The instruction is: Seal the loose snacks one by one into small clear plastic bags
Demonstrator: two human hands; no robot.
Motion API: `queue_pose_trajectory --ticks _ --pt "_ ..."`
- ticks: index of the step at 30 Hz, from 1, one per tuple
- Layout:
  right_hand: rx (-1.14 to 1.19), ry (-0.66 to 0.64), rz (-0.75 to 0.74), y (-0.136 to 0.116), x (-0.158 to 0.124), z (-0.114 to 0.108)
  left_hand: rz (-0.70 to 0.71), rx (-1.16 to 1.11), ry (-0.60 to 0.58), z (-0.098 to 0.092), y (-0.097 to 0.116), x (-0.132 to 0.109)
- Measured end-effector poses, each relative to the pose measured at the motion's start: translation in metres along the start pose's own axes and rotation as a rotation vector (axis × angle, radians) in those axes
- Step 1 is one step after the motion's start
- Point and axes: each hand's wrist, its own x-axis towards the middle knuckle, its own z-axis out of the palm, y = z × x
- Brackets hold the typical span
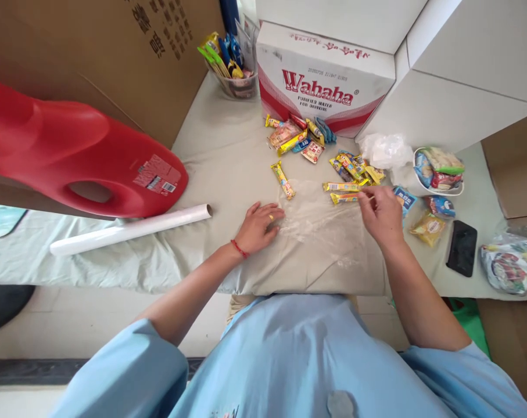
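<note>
My left hand (260, 225) lies palm down with its fingers stretched out, at the left edge of a clear plastic sheet or bag (324, 229) spread on the cloth-covered table. Beyond its fingertips lies a single yellow stick-shaped snack packet (283, 180). My right hand (382, 213) is closed in a pinch at the right end of another yellow snack packet (345, 198), over the far part of the plastic. Parallel to that one, just behind it, lies a similar snack packet (342, 186). A small pile of snack packets (352, 165) sits beyond my right hand.
A mixed snack pile (300, 139) lies before the Wahaha carton (324, 81). At right are a white snack bowl (424, 188), loose packets, a black phone (462, 248) and a plastic bag (512, 264). At left are a white roll (132, 229) and a red jug (115, 157).
</note>
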Motion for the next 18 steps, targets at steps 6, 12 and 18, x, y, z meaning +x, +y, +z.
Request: queue_pose_trajectory --ticks 6,12,18 --pt "0.247 -0.614 -0.215 -0.075 -0.034 0.027 -0.078 -0.066 -0.01 -0.002 0.004 0.0" --pt "-0.057 -0.68 -0.685 -0.108 -0.074 0.038 -0.12 -0.198 -0.016 -0.01 0.006 0.006" --pt "-0.089 -0.915 -0.811 -0.125 -0.113 0.057 -0.145 -0.122 -0.059 -0.011 0.019 0.013"
